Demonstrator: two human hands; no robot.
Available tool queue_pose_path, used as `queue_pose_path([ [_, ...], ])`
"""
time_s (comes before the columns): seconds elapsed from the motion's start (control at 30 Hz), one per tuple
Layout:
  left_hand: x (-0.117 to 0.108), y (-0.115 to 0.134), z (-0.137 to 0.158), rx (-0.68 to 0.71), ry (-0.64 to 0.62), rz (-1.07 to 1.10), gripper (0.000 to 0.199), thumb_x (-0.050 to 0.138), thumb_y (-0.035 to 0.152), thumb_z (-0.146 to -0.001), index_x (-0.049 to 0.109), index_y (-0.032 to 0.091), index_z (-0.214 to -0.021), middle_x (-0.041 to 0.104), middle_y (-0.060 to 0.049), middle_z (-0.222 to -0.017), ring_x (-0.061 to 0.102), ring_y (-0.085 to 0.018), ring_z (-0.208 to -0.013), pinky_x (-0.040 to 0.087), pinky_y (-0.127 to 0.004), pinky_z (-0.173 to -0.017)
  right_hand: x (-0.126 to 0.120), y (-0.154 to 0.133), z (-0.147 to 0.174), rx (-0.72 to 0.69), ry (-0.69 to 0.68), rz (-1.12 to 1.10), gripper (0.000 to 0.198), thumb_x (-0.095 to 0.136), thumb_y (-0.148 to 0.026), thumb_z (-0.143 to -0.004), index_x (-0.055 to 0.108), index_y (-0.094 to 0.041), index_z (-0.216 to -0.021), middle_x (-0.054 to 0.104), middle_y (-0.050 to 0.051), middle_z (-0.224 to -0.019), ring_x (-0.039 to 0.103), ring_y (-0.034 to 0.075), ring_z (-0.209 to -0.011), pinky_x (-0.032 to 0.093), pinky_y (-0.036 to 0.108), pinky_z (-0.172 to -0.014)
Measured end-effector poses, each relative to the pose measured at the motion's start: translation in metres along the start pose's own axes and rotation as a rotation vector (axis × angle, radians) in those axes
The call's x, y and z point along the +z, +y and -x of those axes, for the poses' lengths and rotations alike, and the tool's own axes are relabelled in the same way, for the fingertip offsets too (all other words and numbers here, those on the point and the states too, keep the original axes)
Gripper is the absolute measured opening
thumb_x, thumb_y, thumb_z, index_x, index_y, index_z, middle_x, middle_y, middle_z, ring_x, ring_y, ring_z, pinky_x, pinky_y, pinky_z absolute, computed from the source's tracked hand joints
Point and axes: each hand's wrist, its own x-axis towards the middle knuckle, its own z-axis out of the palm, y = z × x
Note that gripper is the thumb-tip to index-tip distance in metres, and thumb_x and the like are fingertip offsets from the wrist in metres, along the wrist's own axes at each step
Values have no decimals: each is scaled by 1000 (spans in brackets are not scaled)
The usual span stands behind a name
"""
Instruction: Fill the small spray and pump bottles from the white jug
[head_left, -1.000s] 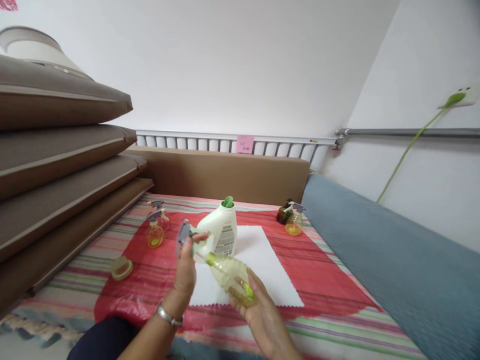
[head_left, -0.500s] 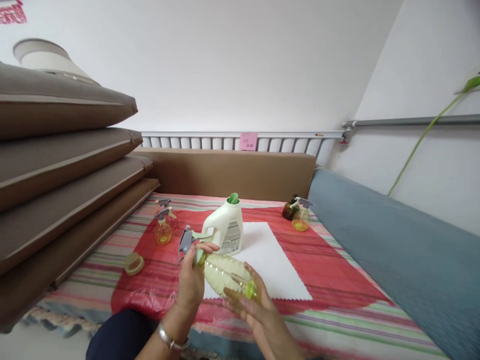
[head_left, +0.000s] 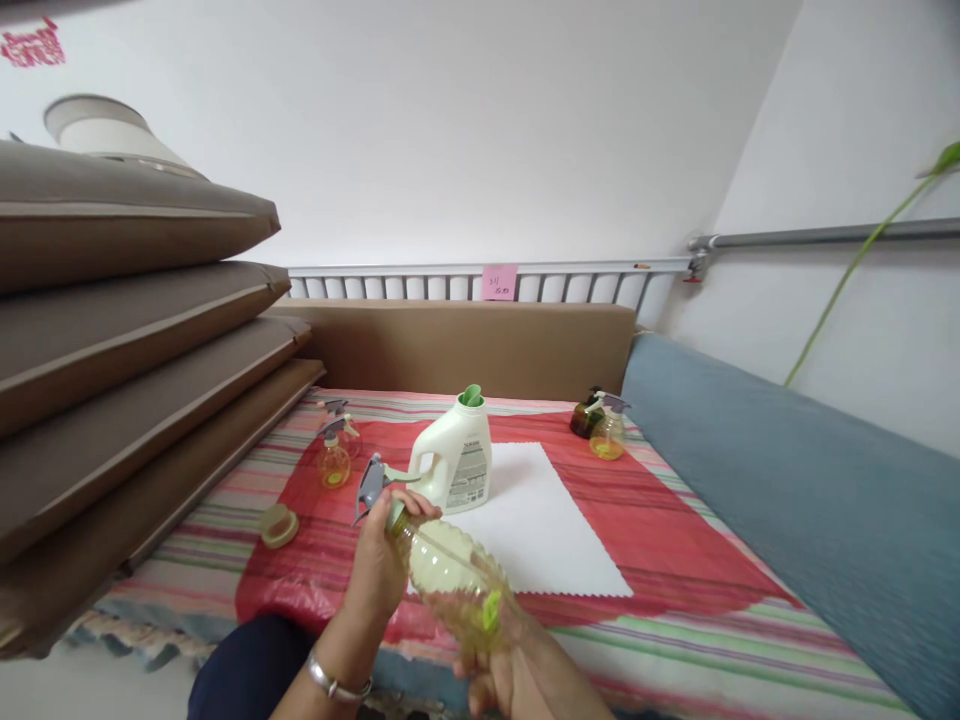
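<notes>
My left hand (head_left: 384, 560) is closed round the neck of a clear yellow spray bottle (head_left: 450, 570), just below its grey trigger head (head_left: 370, 490). The bottle is tilted, trigger head to the upper left and base to the lower right. My right hand (head_left: 506, 665) is at the base with curled fingers, slightly blurred and partly behind the bottle. Behind the spray bottle a white detergent jug (head_left: 466, 465) stands upright, cap off, a green spout showing in its mouth. A pale round cap (head_left: 278, 525) rests on the cloth to the left.
Small spray bottles (head_left: 334, 465) stand at the left; another spray bottle (head_left: 608, 438) and a dark brown bottle (head_left: 583, 418) stand at the right. A white sheet (head_left: 540, 530) lies on red film (head_left: 660, 530). Stacked brown cushions (head_left: 142, 330) rise at the left, a blue-grey bolster (head_left: 750, 460) at the right.
My right hand has shifted down from the bottle's side to its base, and the bottle's lower end has dropped a little. My left hand keeps its hold on the neck.
</notes>
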Motion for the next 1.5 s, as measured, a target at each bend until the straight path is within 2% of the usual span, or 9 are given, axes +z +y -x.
queue_pose_path([
  [0.07,0,1,3,-7,5,-13,31,54,42,-77,55,17,-59,60,-3,-64,57,-19,-69,45,-34,-78,0,2,2,-69,31,28,67,74,-45,-64,46,-26,-122,65,8,-110,65,14,-67,49,21,-49],
  [0.3,4,6,9,-74,-51,17,31,53,43,-76,55,17,-60,59,-4,-65,59,-21,-70,46,-38,-76,-5,2,-5,170,132,24,86,26,-78,-75,59,-6,-106,64,8,-54,46,7,-27,34,16,-29],
  [0.53,4,1,7,65,94,-31,33,53,45,-78,53,18,-59,56,-1,-61,57,-17,-64,47,-36,-74,3,11,-10,-206,283,96,112,83,-45,-50,14,-34,-138,65,9,-109,66,18,-58,47,23,-36],
  [0.73,6,5,6,15,10,-9,35,51,46,-78,54,18,-58,56,-2,-61,57,-18,-64,47,-37,-74,-5,3,-4,237,-92,-4,94,30,-81,-70,51,-5,-120,66,11,-55,36,3,-23,28,13,-27],
  [0.93,2,4,5,27,51,14,35,51,44,-80,54,17,-58,55,-1,-60,55,-17,-63,47,-32,-70,-1,9,-8,-169,82,29,95,76,-48,-61,20,-38,-137,62,9,-117,69,22,-70,49,23,-43],
  [1.03,1,4,6,13,25,20,35,49,43,-82,55,17,-59,55,-1,-61,56,-17,-63,47,-34,-71,-3,11,-11,99,-1,-32,75,58,-67,-68,47,-18,-125,71,14,-88,60,13,-44,40,17,-35],
  [1.13,0,6,8,1,4,31,35,48,44,-82,55,17,-61,55,-2,-61,57,-18,-63,47,-35,-70,-5,10,-13,316,-58,-94,90,27,-82,-70,55,-8,-114,69,15,-69,52,10,-33,36,18,-31],
  [1.33,-4,10,8,22,75,-11,34,50,44,-81,54,18,-60,56,-1,-59,54,-16,-59,47,-31,-66,1,16,-13,-227,165,-16,77,78,-45,-60,41,-25,-124,66,9,-107,66,22,-81,48,25,-52],
  [1.5,-8,7,8,80,91,-85,34,48,41,-82,55,18,-58,57,-2,-59,55,-16,-60,45,-28,-63,7,18,-15,-8,165,-106,54,56,-56,-77,52,-17,-114,67,12,-100,65,21,-77,42,20,-42],
])
